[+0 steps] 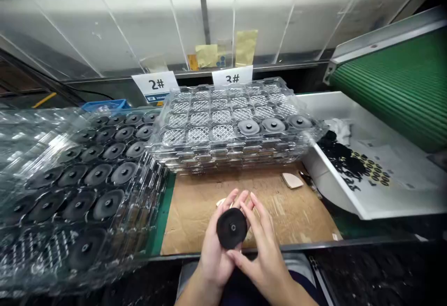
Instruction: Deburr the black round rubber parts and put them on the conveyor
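Observation:
A round black disc [226,236] with a small raised centre sits in my left hand [213,255], which cradles it from behind and the left. Its face is turned up towards me. My right hand [268,252] pinches the disc's right side, with the thumb at the lower edge and the fingers near the upper edge. Both hands are above a brown cardboard sheet [188,217]. A small pale piece [220,202] shows partly behind my left fingers. Farther right on the cardboard lies a cream, rounded pad [292,181].
Stacked clear trays [223,152] stand ahead, the top one holding three grey discs in its front row. More trays [136,194] with several dark discs fill the left. On the right, a white bin [335,180] holds small black parts, below a green ribbed conveyor belt [394,87].

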A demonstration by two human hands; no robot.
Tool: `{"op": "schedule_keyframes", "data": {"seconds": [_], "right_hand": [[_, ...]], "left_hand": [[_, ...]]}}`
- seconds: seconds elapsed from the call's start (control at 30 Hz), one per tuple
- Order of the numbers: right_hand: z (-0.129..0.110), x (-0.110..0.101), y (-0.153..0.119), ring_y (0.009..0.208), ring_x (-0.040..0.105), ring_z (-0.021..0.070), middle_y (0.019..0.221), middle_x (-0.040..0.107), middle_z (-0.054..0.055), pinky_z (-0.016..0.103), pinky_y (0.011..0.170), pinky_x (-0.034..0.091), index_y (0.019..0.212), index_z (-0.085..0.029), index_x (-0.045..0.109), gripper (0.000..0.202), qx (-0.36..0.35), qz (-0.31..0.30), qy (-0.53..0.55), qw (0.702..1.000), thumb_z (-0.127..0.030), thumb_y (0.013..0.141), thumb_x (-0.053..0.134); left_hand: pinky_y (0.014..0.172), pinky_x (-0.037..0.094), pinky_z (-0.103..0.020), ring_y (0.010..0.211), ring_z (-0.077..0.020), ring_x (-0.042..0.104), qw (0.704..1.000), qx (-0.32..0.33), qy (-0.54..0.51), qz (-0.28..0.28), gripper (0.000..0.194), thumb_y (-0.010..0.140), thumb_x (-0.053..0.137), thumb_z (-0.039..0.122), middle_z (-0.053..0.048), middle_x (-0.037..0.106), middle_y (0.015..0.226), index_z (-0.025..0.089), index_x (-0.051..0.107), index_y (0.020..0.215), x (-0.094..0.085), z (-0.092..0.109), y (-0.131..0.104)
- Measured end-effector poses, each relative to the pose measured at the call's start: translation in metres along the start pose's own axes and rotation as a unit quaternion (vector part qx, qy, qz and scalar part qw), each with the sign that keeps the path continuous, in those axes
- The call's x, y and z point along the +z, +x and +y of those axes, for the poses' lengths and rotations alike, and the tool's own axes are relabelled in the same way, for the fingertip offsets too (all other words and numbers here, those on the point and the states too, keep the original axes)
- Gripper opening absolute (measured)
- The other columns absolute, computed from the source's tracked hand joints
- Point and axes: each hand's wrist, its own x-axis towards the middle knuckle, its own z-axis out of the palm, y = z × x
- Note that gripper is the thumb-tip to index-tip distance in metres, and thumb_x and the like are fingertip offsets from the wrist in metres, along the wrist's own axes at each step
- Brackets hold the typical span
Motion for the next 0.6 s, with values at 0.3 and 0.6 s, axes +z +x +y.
{"op": "schedule_keyframes", "data": {"seconds": [0.3,0.6], "right_hand": [[0.006,0.028,0.046,0.132,0.022,0.0322,0.145,0.015,0.013,0.048,0.102,0.034,0.135,-0.020,0.025,0.075,0.035,-0.027,0.056,0.997,-0.043,0.075,0.064],[0.040,0.034,0.045,0.116,0.040,0.0280,0.126,0.040,0.011,0.050,0.093,0.038,0.124,-0.024,0.040,0.037,0.108,-0.016,-0.019,0.994,-0.030,0.088,0.046]], "left_hand": [[0.099,0.036,-0.027,0.122,-0.0191,0.045,0.998,0.019,-0.061,0.006,0.042,0.094,0.025,0.029,-0.006,0.053,0.131,0.018,0.054,0.122,-0.019,0.024,0.041],[0.095,0.043,-0.036,0.108,-0.0215,0.058,0.989,-0.001,-0.122,0.081,0.041,0.093,0.030,0.029,-0.007,0.068,0.110,0.015,0.068,0.097,-0.040,0.050,0.059]]}}
